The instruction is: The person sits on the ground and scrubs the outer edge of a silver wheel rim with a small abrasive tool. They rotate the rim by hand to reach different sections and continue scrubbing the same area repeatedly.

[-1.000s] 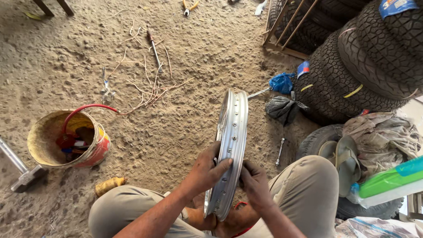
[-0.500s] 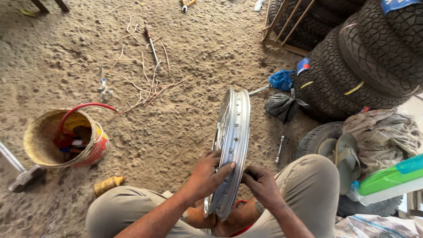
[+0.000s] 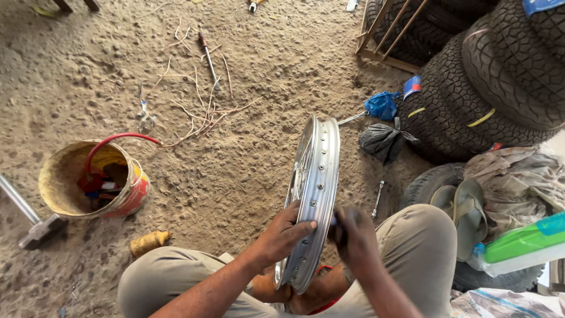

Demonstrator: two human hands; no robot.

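Observation:
A shiny metal wheel rim (image 3: pixel 321 171) with spoke holes stands upright on edge between my knees, resting on my foot. My left hand (image 3: pixel 282 235) grips the rim's left edge, fingers curled over the outer face. My right hand (image 3: pixel 353 232) presses against the rim's right edge and pinches a small dark object that I cannot make out. Thin spokes show inside the rim on its left side.
A yellow and red bucket (image 3: pixel 65 203) of tools sits at left, a hammer (image 3: pixel 29 218) beside it. Loose spokes and wires (image 3: pixel 200 112) lie on the sandy floor. Stacked tyres (image 3: pixel 488 82) stand at right, with blue and black bags (image 3: pixel 382 126), cloth, a sandal (image 3: pixel 468 209) and a small wrench (image 3: pixel 378 197).
My right hand has moved up against the rim's right edge and closed there. The left hand keeps its hold while the rim stays upright.

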